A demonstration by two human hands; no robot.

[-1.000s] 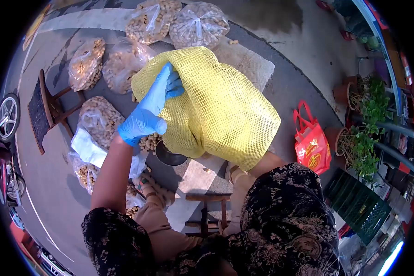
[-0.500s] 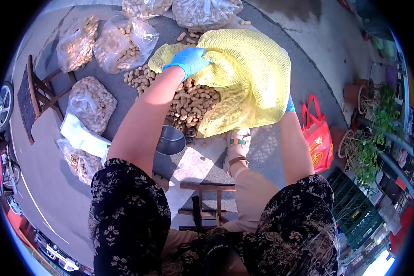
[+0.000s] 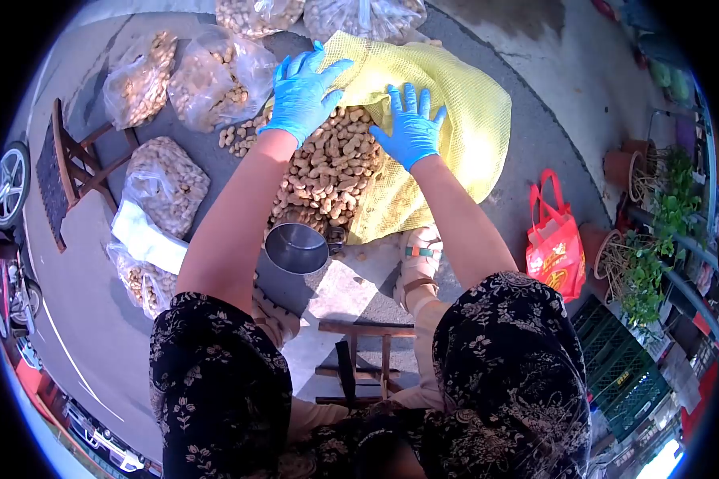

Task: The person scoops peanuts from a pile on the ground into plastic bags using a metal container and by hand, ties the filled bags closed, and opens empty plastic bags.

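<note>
From my remote seat: left hand (image 3: 303,96), blue glove, fingers spread wide, above the far left part of the peanut pile (image 3: 335,164), fingertips reaching over the yellow mesh bag (image 3: 463,104). Right hand (image 3: 414,132), gloved too, fingers fanned, palm down over the mesh (whether it presses, I cannot tell).

Bag lies in front of the person, right of the pile. Open edge faces left, onto the peanuts; bulk bulges right. Cloth slumped and folded; I cannot fix a long axis.

Nearer the body: round metal pot (image 3: 296,247) at the pile's near edge, wooden stool (image 3: 367,329) between the sandalled feet.

Surface: grey pavement (image 3: 96,303), outdoors, sun patches and hard shadows across it. Clear plastic bags (image 3: 220,80) of peanuts sit left of the pile and beyond it. Further left, a dark-topped stool (image 3: 52,176) and a motorcycle wheel (image 3: 10,185). Right side: red tote (image 3: 555,251), potted plants (image 3: 647,275), green crate (image 3: 623,367) (its slatted face catches my eye).
</note>
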